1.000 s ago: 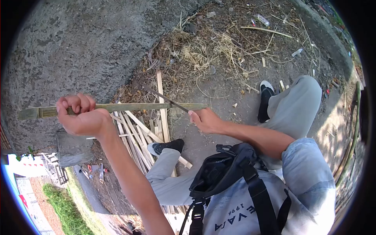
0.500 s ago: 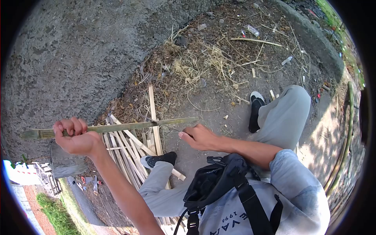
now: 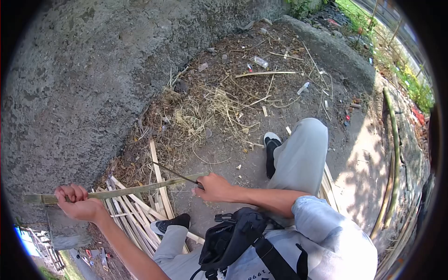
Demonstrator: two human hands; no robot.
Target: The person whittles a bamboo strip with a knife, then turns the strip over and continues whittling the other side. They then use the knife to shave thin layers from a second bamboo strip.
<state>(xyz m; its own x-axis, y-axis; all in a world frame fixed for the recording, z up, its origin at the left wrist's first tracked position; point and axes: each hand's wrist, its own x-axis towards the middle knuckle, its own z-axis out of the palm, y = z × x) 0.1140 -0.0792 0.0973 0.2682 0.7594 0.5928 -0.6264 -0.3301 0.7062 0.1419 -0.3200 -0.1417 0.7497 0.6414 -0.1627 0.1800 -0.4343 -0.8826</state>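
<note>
My left hand (image 3: 77,201) is closed around a long greenish bamboo strip (image 3: 135,190), near its left end. The strip runs across in front of me, rising slightly toward the right. My right hand (image 3: 213,187) is wrapped round the handle of a knife with a thin dark blade (image 3: 173,172). That blade points up and left, and its base overlaps the strip's right end in this view. Most of the handle is hidden by my fingers.
Pale split bamboo strips (image 3: 140,223) lie piled beyond my left hand, by one shoe. Fibrous shavings (image 3: 219,107) cover the ground ahead, beside a rough concrete wall (image 3: 88,93). A plastic bottle (image 3: 260,62) lies farther off. Long bamboo poles (image 3: 394,158) rest at right.
My view has swung to the right. The knife blade, earlier edge-on at the strip's middle, now shows at full length, nearer the strip's right end. My left hand keeps its hold.
</note>
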